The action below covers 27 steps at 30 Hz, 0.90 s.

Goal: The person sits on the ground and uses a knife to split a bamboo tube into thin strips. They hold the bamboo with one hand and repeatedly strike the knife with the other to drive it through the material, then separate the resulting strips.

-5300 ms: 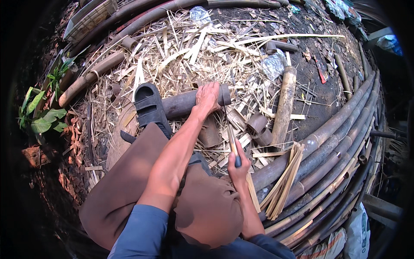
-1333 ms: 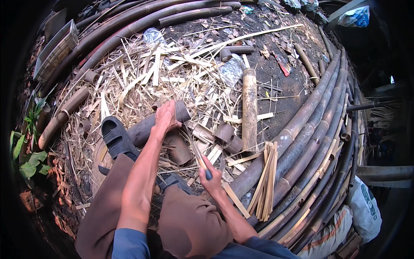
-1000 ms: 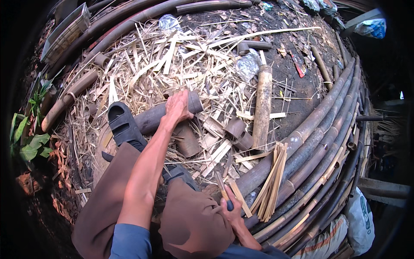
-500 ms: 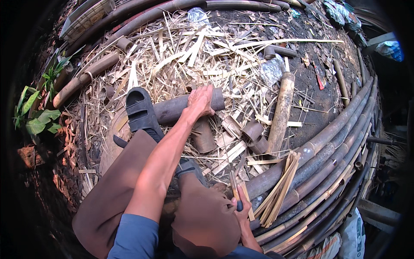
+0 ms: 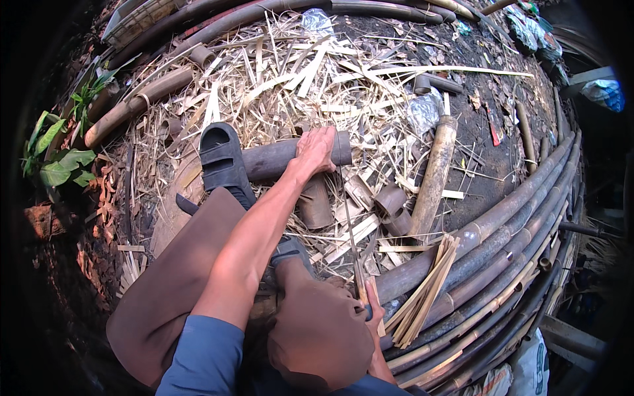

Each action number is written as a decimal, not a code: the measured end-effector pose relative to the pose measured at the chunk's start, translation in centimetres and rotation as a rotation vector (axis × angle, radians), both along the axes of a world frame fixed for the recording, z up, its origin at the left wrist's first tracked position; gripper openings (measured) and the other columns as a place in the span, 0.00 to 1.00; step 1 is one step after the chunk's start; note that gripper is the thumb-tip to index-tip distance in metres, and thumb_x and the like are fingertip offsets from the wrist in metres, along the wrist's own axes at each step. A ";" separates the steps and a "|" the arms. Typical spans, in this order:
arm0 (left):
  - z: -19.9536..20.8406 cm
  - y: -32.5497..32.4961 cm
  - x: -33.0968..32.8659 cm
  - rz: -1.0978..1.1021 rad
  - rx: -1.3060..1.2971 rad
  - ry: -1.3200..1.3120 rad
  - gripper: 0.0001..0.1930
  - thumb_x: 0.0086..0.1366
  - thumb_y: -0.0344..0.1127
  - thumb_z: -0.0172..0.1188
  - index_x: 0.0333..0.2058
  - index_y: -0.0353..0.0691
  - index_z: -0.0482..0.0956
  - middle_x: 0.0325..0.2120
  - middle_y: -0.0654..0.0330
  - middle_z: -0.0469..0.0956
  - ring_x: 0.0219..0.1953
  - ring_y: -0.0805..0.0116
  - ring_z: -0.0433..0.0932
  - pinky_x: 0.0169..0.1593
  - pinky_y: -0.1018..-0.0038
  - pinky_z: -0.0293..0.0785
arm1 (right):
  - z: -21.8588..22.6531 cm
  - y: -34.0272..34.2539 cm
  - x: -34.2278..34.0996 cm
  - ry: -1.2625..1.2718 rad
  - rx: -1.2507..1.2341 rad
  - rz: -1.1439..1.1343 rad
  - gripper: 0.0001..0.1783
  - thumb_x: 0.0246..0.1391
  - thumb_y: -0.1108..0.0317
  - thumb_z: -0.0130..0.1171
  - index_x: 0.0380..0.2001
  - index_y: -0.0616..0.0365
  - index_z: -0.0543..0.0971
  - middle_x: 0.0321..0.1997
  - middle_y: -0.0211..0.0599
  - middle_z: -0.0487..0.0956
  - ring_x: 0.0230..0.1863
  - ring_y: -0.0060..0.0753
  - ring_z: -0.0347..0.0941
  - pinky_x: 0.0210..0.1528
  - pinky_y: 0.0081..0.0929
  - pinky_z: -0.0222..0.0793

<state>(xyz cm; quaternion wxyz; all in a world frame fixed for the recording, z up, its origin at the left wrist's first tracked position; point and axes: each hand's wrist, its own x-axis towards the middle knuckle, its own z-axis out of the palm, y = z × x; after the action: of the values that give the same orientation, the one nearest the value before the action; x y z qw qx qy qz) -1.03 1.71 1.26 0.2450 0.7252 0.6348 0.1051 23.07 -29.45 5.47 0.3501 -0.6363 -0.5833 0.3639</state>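
Head camera shows the left hand curled over a dark brown hollow bamboo tube, near its right cut end. The tube lies on the scrap-covered ground, beside a black rubber sandal. The right hand is closed around the handle of a long thin-bladed tool. Probably the tube is stiff, rather light and can roll, so a hold from above suits it. Green print on a white sack cannot be read.

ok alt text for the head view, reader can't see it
The left hand holds a dark bamboo tube; the right hand grips a bladed tool. Pale strips lie scattered beyond, with long poles at right.
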 end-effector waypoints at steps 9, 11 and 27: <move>-0.9 0.5 0.4 -0.002 0.071 -0.025 0.38 0.31 0.38 0.80 0.42 0.36 0.69 0.43 0.48 0.76 0.50 0.50 0.74 0.52 0.60 0.70 | -3.8 18.8 -8.5 -0.009 0.081 -0.054 0.26 0.59 0.68 0.53 0.60 0.61 0.72 0.21 0.30 0.72 0.21 0.16 0.62 0.24 0.20 0.63; -1.2 -0.2 -0.7 -0.001 0.014 -0.004 0.38 0.31 0.39 0.80 0.42 0.36 0.69 0.43 0.48 0.75 0.49 0.50 0.74 0.52 0.60 0.70 | -0.1 14.0 -7.4 -0.082 -0.183 -0.029 0.27 0.58 0.66 0.55 0.62 0.56 0.71 0.17 0.35 0.70 0.16 0.21 0.62 0.21 0.28 0.63; -0.4 0.6 0.1 -0.019 0.085 -0.039 0.39 0.30 0.38 0.80 0.43 0.37 0.69 0.43 0.50 0.76 0.49 0.50 0.74 0.50 0.59 0.70 | -1.7 10.9 -5.4 -0.021 -0.024 -0.063 0.26 0.58 0.65 0.54 0.60 0.60 0.73 0.33 0.50 0.82 0.25 0.27 0.74 0.29 0.27 0.71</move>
<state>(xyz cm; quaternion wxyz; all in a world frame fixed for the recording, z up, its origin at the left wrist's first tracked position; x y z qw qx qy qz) -0.95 2.27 0.87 0.2271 0.7388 0.6179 0.1439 17.71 -18.58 3.74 0.3476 -0.6621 -0.5623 0.3530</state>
